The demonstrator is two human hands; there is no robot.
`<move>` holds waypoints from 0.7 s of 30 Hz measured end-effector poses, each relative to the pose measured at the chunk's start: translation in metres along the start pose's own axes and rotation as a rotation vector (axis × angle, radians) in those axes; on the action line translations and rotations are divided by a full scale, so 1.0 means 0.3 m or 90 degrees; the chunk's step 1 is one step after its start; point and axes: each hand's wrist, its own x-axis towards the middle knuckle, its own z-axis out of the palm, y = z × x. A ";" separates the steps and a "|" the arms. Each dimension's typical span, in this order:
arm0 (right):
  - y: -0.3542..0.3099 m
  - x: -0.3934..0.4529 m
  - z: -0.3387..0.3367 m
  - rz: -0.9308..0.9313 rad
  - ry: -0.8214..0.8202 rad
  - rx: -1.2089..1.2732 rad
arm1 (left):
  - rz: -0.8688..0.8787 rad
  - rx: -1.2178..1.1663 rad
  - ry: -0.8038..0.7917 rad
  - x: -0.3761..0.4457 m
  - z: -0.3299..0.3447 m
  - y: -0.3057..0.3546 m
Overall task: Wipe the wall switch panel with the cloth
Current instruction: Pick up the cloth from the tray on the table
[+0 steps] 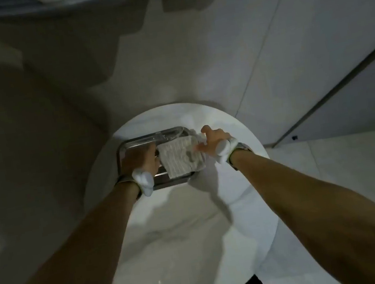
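Round white table (197,249): glossy top with faint grey veining, fills the lower middle of the view; both bare forearms reach over it from the near edge.

Left hand (139,162): a strap at the wrist with a white padded piece on it; the hand lies over the left part of the tray, fingers curled down at the left edge of the cloth. Whether they actually grip it cannot be told, as the hand is in shadow.

Right hand (213,141): a matching strap and white piece at the wrist; the thumb stands up and apart, the other fingers are drawn together and pinch the cloth's right edge.

Cloth (180,158): pale, ribbed weave, with a darker grey smudge near its right side; stretched between the two hands over the tray, its lower corner hanging past the tray's near rim.

Metal tray (133,143): rectangular, shiny, rounded corners; sits on the far half of the table.

Floor (205,54): pale tiles beyond the table, with large dark shadows at left.

Blue-grey rim (58,1): some fixture at the top left edge, too cropped to identify.
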 end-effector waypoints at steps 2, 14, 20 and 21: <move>-0.008 0.017 0.020 0.002 -0.027 0.030 | -0.010 -0.058 0.012 0.040 0.036 -0.029; 0.029 0.156 0.084 -0.021 -0.079 0.366 | -0.268 -0.598 -0.074 0.187 0.156 -0.060; 0.017 0.056 -0.086 -0.007 -0.071 0.547 | -0.209 -0.825 -0.121 0.098 0.030 0.085; 0.018 0.046 -0.098 -0.007 -0.064 0.552 | -0.189 -0.870 -0.140 0.087 0.020 0.091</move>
